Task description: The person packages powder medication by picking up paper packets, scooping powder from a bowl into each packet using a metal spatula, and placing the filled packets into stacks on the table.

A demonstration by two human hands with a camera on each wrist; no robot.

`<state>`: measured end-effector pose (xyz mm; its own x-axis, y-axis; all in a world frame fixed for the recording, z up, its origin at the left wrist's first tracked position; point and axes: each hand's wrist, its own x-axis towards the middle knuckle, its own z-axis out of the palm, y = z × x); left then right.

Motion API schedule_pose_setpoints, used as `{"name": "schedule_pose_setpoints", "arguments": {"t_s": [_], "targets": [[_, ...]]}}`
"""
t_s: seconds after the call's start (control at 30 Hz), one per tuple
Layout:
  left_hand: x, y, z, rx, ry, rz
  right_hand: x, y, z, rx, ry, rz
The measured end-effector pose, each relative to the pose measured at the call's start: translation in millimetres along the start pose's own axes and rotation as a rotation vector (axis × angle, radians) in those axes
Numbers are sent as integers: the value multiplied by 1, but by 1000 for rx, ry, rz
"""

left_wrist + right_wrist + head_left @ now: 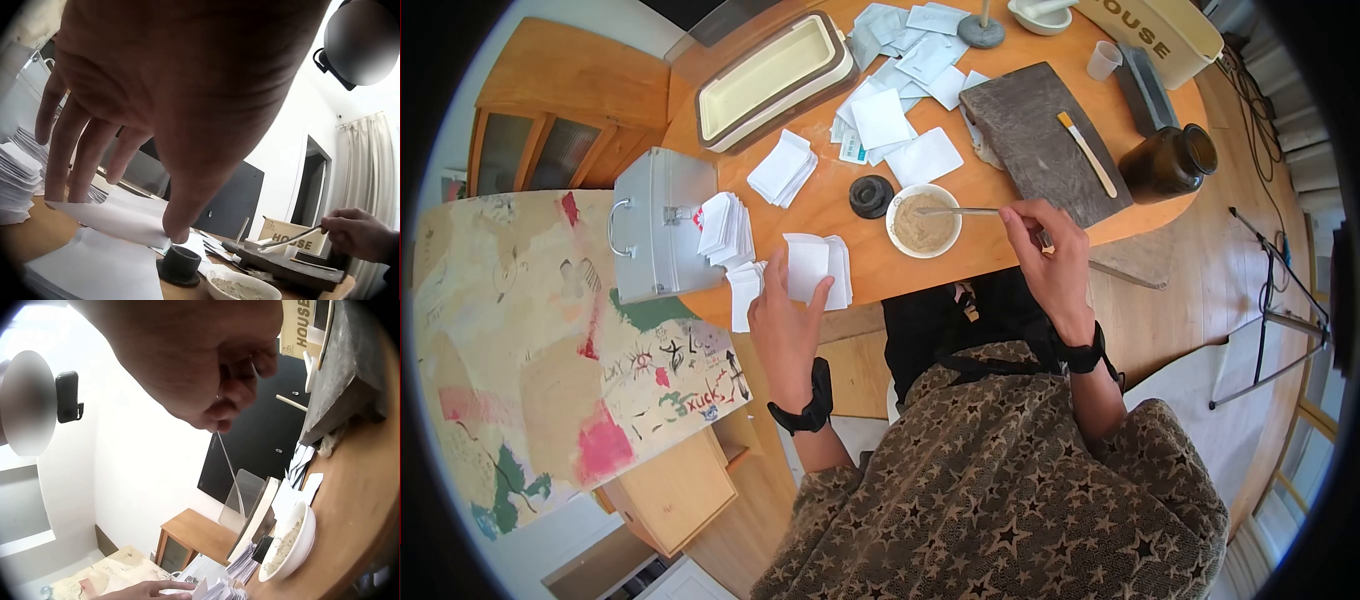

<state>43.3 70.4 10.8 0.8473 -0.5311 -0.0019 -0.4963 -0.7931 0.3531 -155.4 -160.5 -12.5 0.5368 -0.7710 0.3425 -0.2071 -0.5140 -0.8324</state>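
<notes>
My left hand (788,325) pinches a white paper packet (806,262) between thumb and fingers, above a stack of the same packets at the table's front edge. In the left wrist view the packet (119,224) bows between thumb and fingertips. My right hand (1055,248) grips a slim metal spoon (970,211) by its handle end. The spoon's tip overlaps a white bowl (897,243) of beige-grey powder (922,230) in the head view. In the right wrist view the spoon (231,465) points down, its tip above the bowl's level. A black round lid (870,197) sits left of the bowl.
More packet stacks (783,168) lie beside a silver case (662,225) at left. Loose packets (925,157) spread behind the bowl. A dark slab (1035,130) bears a brush (1088,153); a brown jar (1165,165) stands right of it. A cream tray (775,85) lies at the back.
</notes>
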Motion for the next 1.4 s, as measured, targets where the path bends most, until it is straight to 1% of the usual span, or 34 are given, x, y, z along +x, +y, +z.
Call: {"name": "schedule_pose_setpoints", "arguments": {"t_s": [0.07,0.2,0.27,0.37,0.63,1.07,1.4], "targets": [[-4,-3,5,-13,-31,-43,0,1,0,-6,-7,3],[-7,-4,12,24,-41,-70,-1,1,1,-8,-18,2],[-7,-7,17,86,-31,-40,-2,1,3,-3,-23,8],[-8,-2,15,93,-26,-28,-3,5,5,-8,-34,33],[-10,-16,23,16,-34,5,-4,12,10,6,-37,117],[-11,-15,22,-18,-104,-16,-2,16,18,-100,-55,61],[-11,-16,24,-32,-94,7,-3,21,24,-120,-63,66]]}}
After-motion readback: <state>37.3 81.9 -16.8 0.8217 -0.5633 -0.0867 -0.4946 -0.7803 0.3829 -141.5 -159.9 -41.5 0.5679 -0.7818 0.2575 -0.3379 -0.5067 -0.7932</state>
